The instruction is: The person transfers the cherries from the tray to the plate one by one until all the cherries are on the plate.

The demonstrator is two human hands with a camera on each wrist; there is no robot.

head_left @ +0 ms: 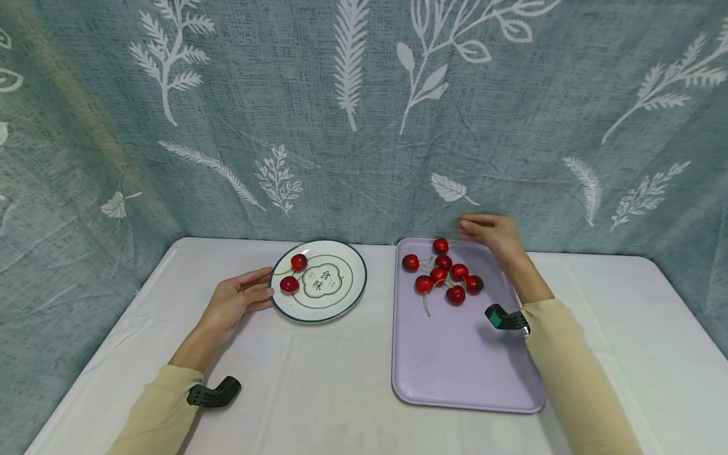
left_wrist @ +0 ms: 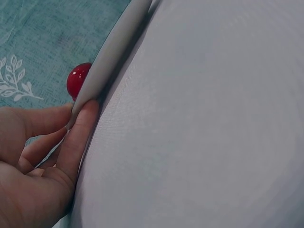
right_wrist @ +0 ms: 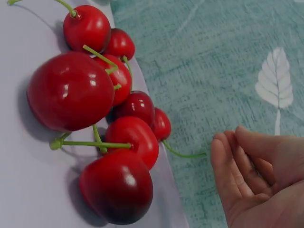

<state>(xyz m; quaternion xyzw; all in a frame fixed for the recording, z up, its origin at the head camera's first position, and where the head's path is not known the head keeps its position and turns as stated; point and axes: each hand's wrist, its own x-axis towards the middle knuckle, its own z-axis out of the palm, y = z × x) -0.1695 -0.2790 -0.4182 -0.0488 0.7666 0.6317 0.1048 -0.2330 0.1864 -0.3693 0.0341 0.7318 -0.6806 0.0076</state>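
My left hand (head_left: 234, 303) pinches the left rim of a white plate (head_left: 349, 268) with a dark green edge, thumb on one face and fingers on the other in the left wrist view. Two red cherries (head_left: 289, 285) with green stems lie on the plate's left part. My right hand (head_left: 496, 235) hovers over the far right corner of a lilac tray (head_left: 455, 360), fingers loosely bent and holding nothing. Several cherries (head_left: 438, 274) cluster in the tray's far half. In the right wrist view, one thin green stem (right_wrist: 183, 154) points at the fingertips (right_wrist: 218, 140), just short of them.
A white cloth (head_left: 335, 385) covers the table under plate and tray. Behind it hangs a green curtain (head_left: 318, 158) with white leaf prints. Black wrist cameras (head_left: 215, 392) sit on both sleeves, the right one above the tray's right side.
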